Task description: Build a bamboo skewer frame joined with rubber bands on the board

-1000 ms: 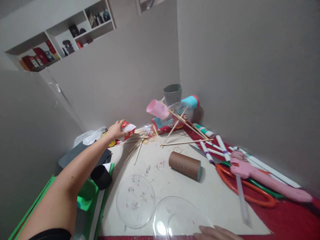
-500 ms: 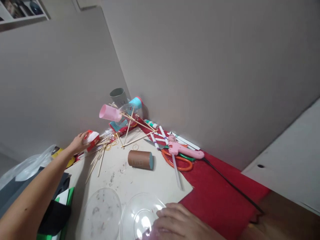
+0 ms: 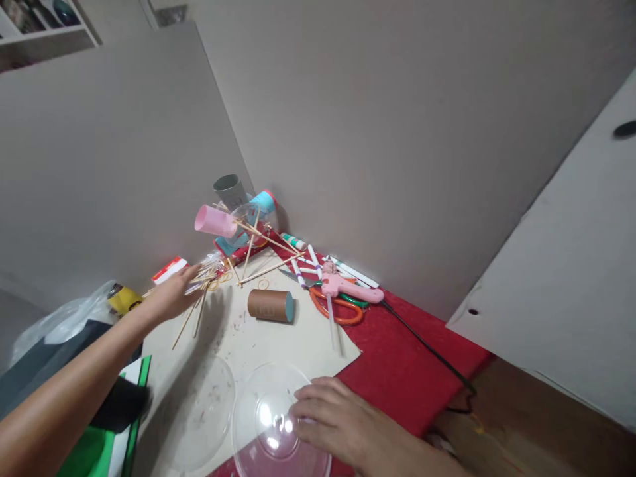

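Head view: I have the left hand stretched out low over the loose wooden sticks, fingers partly extended; can't tell whether it has hold of any. Right hand is open, fingers fairly straight, resting on the right side of a round clear plastic lid, which overlaps the near edge of the white sheet. Red-and-white box sits just beyond the left hand; a second clear disc lies left of the lid. Rubber bands are scattered near the sticks. Brown tube lies on its side mid-sheet. To its right I get a pink glue gun over orange-handled scissors, markers behind. Far corner: pink paper cylinder, tilted, in front of a grey tube. Red tablecloth shows underneath, right side.
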`<state>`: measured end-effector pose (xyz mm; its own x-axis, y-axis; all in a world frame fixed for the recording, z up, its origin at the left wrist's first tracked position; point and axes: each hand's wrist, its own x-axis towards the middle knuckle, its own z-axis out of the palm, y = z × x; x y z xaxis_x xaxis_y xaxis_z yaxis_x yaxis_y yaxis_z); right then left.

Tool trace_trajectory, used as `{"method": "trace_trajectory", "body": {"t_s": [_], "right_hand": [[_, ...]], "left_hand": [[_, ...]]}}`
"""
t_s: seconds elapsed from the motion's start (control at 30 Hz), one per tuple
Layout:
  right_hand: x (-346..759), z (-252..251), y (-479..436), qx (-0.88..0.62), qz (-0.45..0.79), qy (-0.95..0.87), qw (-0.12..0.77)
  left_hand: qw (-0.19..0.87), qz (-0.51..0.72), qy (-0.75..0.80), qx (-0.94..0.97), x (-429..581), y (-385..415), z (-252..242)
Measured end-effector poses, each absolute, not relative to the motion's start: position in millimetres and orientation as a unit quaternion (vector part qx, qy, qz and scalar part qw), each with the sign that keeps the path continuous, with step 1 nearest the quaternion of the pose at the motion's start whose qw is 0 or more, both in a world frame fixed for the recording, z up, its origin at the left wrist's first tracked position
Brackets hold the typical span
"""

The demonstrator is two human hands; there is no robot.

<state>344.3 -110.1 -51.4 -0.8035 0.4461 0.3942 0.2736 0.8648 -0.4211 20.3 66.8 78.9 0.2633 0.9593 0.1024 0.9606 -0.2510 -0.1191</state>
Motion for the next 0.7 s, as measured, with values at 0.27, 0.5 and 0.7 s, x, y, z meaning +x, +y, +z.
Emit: {"method": "trace_trajectory", "body": {"t_s": [0.27,0.5,0.7], "right_hand": [[341,-53,-129,-0.226,0.179,-0.91,0.299],[342,-62,-136,-0.227,0.136,-0.914,0.308],[340,-66,-138,-0.205,0.075,-0.922,0.32]], "left_hand": [[-0.08,0.004,-0.52,-0.85,106,-30,65],[-0.173,-0.043,-0.601,-0.779,84,-59,33],[-0.228,-0.075,-0.59,-0.771,69,-79,-3]]}}
